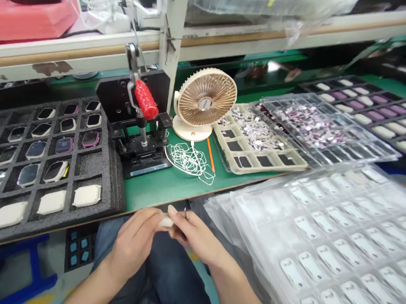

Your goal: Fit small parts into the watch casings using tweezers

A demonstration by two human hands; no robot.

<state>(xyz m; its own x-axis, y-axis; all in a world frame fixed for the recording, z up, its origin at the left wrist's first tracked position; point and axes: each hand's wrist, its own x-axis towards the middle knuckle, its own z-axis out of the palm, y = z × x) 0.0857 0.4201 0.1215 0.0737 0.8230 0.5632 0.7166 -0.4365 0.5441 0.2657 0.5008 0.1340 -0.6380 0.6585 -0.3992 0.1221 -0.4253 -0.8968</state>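
Note:
Over my lap, just in front of the bench edge, my left hand (137,237) is closed round a small cream-white watch case (165,221), mostly covered by the fingers. My right hand (195,233) meets it from the other side, its thumb on the case and the fingers curled in. A thin dark tip (185,212) pokes up by the right fingers; its kind is not clear. To the left, a grey foam tray (117,186) bears several watches with dark screens, and cream watch cases (87,195) lie face down along its front row.
A black toggle press (145,170) with a red handle stands behind my hands. Beside it are a beige fan (206,101), a tangled white cable (188,160) and an orange stick (210,155). Parts trays (231,161) stand right; clear plastic sheets of white parts (260,222) lie nearer.

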